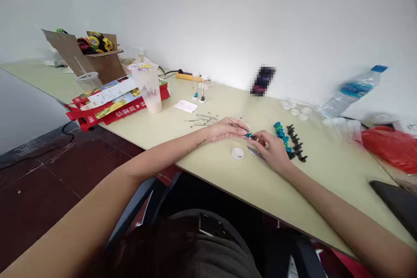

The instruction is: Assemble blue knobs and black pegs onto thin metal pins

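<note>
My left hand [224, 130] and my right hand [270, 147] meet above the table, their fingertips closed around a small blue and dark piece [249, 134] whose kind is too small to make out. A thin light line runs across the left fingers. Just below the hands lie a round white cap [237, 153] and a flat grey piece [256, 152], partly under my right hand. To the right are a row of shiny blue and green pieces [282, 136] and a row of black ones [296, 142]. Several thin pins [203, 119] lie left of my left hand.
Behind stand two small white-based items [199, 91], a white card [185, 105] and a phone [262, 81]. Leftward are a plastic cup [148, 89], a red box [127, 108] and a carton of toys [107, 67]. White discs [297, 112], a water bottle [353, 91] and a red bag [391, 145] are rightward.
</note>
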The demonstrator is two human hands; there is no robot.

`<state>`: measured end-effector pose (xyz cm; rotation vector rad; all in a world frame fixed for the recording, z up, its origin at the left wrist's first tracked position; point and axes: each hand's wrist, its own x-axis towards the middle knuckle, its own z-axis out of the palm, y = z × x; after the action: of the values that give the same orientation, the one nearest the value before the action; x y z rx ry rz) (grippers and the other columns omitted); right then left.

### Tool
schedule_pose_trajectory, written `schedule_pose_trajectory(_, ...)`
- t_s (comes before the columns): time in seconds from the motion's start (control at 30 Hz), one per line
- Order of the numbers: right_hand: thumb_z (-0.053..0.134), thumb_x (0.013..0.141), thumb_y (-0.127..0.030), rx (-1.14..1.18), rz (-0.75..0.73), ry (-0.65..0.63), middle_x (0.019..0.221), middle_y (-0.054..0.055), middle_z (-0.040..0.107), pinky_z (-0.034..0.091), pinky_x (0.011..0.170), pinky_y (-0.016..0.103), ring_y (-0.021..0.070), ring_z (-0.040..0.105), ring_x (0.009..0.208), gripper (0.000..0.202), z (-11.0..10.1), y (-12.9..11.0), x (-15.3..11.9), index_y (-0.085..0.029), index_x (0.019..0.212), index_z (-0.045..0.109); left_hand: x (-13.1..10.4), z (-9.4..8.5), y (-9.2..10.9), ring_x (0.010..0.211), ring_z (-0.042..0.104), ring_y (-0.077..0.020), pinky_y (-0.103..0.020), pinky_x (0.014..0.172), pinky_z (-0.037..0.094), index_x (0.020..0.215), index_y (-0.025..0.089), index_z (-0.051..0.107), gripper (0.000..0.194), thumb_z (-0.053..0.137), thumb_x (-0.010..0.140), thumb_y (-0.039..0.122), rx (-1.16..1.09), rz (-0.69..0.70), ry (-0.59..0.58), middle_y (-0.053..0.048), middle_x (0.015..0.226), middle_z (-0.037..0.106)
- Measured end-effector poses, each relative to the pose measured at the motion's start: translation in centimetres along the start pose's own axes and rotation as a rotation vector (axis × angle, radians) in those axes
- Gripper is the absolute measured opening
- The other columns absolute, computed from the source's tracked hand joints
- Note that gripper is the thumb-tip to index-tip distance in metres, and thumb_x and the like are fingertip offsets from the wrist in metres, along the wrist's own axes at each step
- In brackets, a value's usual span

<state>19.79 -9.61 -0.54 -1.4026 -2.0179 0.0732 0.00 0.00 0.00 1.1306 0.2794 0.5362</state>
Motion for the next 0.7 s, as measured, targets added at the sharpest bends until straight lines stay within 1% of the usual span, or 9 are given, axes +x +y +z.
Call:
schedule_pose_trajectory(0.17,0.050,0.091,-0.045,0.005,0.017,-0.035,0.067,-0.001,0.059,0.039,0.056,0.027,0.0135,0.050,0.057,0.026,-0.4,-0.4,-0.1,-0.020,0.086,0.058,-0.2,0.2,0.1,0.080,0.068,-0.0111,-0.030,0.094,0.048,0.091,0.009,0.068,0.031,0.080,0.063,0.013,0.002,0.002,0.010,-0.006,0.085,0.072)
schedule_pose_trajectory(0.27,0.047,0.093,-0.046,0.021,0.041,-0.065,0.065,0.000,0.060,0.038,0.056,0.027,0.0135,0.051,0.056,0.029,-0.6,-0.9,-0.1,-0.020,0.083,0.058,0.0,0.1,0.1,0.081,0.068,-0.0119,-0.032,0.095,0.048,0.090,0.009,0.068,0.031,0.080,0.062,0.013,0.003,0.002,-0.001,-0.006,0.087,0.072)
schedule_pose_trajectory(0.4,0.043,0.094,-0.047,0.036,0.052,-0.082,0.061,-0.001,0.058,0.037,0.055,0.027,0.0134,0.050,0.054,0.034,-0.8,-1.1,-0.1,-0.020,0.080,0.059,0.2,-0.1,-0.1,0.081,0.069,-0.0124,-0.033,0.096,0.048,0.091,0.009,0.069,0.030,0.080,0.063,0.013,0.010,0.003,-0.010,-0.006,0.086,0.072)
schedule_pose_trajectory(0.53,0.034,0.098,-0.045,0.075,0.055,-0.098,0.057,-0.001,0.054,0.036,0.055,0.027,0.0129,0.049,0.052,0.041,-0.8,-1.0,-0.1,-0.020,0.076,0.059,0.3,-0.2,-0.2,0.082,0.069,-0.0124,-0.033,0.095,0.048,0.092,0.009,0.069,0.030,0.080,0.064,0.014,0.021,0.010,-0.032,-0.006,0.086,0.072)
schedule_pose_trajectory(0.6,0.035,0.097,-0.045,0.073,0.062,-0.078,0.058,-0.002,0.055,0.036,0.055,0.027,0.0130,0.050,0.052,0.038,-0.7,-0.9,-0.1,-0.020,0.081,0.060,0.2,-0.1,-0.1,0.082,0.068,-0.0124,-0.032,0.095,0.048,0.091,0.009,0.069,0.029,0.079,0.064,0.014,0.017,0.017,-0.028,-0.006,0.086,0.072)
schedule_pose_trajectory(0.7,0.046,0.093,-0.045,0.056,0.064,-0.019,0.063,-0.001,0.059,0.038,0.055,0.027,0.0133,0.051,0.054,0.027,-0.5,-0.9,0.0,-0.021,0.094,0.058,0.1,0.0,0.0,0.083,0.068,-0.0119,-0.030,0.094,0.048,0.090,0.009,0.069,0.027,0.079,0.065,0.013,0.008,0.027,-0.008,-0.005,0.084,0.071)
